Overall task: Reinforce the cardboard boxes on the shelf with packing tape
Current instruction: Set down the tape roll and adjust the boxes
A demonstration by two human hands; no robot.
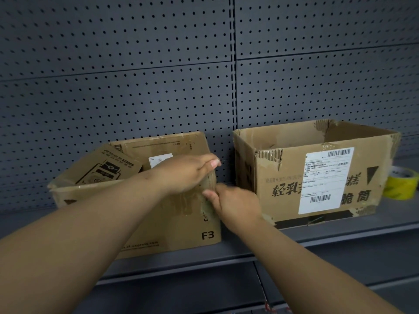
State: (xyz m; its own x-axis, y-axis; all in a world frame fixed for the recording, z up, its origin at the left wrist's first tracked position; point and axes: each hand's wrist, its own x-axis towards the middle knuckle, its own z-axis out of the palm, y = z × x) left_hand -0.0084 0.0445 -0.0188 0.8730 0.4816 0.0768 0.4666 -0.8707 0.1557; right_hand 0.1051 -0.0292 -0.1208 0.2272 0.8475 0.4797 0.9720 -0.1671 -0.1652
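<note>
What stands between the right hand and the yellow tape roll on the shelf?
The larger box stands between them. The right hand is at the smaller box's corner; the tape roll lies beyond the larger box's right end.

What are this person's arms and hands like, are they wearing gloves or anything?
Left forearm and right forearm are bare, no sleeves in view. The left hand and right hand wear no gloves; no rings, watch or bracelets show. The left thumbnail looks unpainted.
</note>
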